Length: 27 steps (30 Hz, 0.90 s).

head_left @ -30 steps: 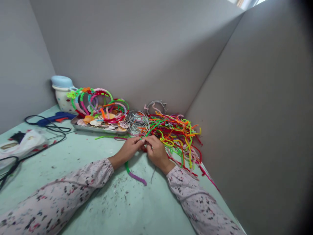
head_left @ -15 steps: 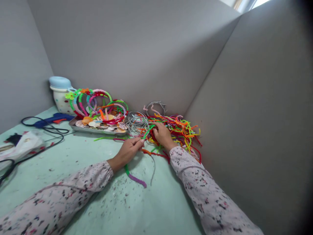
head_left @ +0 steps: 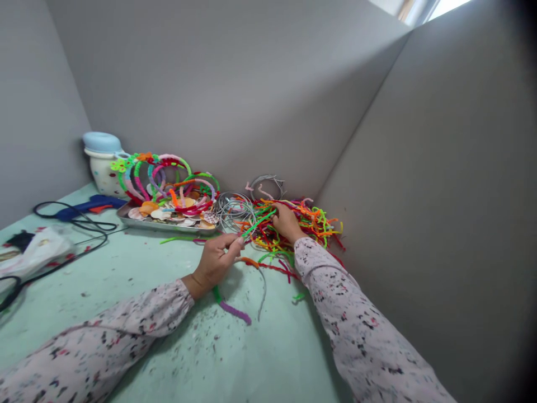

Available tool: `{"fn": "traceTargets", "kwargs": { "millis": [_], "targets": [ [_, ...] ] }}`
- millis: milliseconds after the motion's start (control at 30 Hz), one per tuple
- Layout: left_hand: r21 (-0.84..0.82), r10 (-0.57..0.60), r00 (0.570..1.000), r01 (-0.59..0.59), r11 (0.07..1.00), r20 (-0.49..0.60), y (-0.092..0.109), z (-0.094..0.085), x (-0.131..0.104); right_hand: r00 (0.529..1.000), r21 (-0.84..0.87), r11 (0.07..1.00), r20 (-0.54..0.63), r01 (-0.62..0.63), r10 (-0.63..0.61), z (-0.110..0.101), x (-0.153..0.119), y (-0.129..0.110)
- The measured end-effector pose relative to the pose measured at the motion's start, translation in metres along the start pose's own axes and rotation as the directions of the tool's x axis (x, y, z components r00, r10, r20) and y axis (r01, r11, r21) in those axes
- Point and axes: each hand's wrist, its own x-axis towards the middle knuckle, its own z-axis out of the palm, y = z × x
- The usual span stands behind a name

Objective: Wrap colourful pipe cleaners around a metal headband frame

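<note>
A green pipe cleaner (head_left: 258, 223) stretches slantwise between my hands. My left hand (head_left: 216, 260) pinches its near end between thumb and fingers. At the far end, the closed fingers of my right hand (head_left: 287, 219) grip it, just over the tangled pile of coloured pipe cleaners (head_left: 321, 224). From beneath my left hand comes a green and purple fuzzy strip (head_left: 235, 312); its upper part is hidden. An orange and red strip with a bare wire end (head_left: 264, 291) lies by my left fingertips; whether the hand holds it, I cannot tell.
A metal tray (head_left: 168, 225) holds shells and colourful fuzzy headbands (head_left: 138, 176). Coiled silver wire (head_left: 235, 212) lies beside it. Further left are a white jar with a blue lid (head_left: 104, 159), a blue glue gun (head_left: 84, 209), a black cable (head_left: 90, 252) and a plastic bag (head_left: 48, 246).
My right hand has moved right and slightly up, and the green pipe cleaner between my hands is straighter and longer in view. My left hand has shifted slightly left.
</note>
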Motion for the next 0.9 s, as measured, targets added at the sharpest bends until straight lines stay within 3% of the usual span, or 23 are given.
{"fn": "traceTargets", "kwargs": {
  "millis": [267,467,633,733,800,900],
  "targets": [
    [0.053,0.070,0.986,-0.062,0.997,-0.150,0.018,-0.011,0.009,0.998,0.090,0.993,0.005,-0.071,0.070,0.003,-0.001,0.015],
    [-0.025,0.119,0.976,-0.126,0.992,-0.182,0.039,-0.013,0.009,0.989,0.199,0.970,-0.031,-0.139,0.148,-0.001,0.003,0.016],
    [-0.100,0.095,0.973,-0.118,0.988,-0.211,0.049,-0.011,0.010,0.976,0.318,0.937,-0.105,-0.147,0.189,-0.018,0.000,0.000],
    [-0.181,0.094,0.978,-0.129,0.975,-0.188,0.052,-0.007,0.006,0.966,0.400,0.905,-0.140,-0.146,0.218,-0.029,-0.022,-0.023],
    [-0.236,0.071,0.989,-0.099,0.967,-0.127,0.051,-0.002,0.001,0.956,0.605,0.770,-0.049,-0.201,0.288,-0.034,-0.047,-0.045],
    [-0.292,-0.050,0.997,0.065,0.954,0.056,0.048,0.008,-0.007,0.949,0.787,0.531,0.269,-0.314,0.163,-0.038,-0.090,-0.077]
  ]
}}
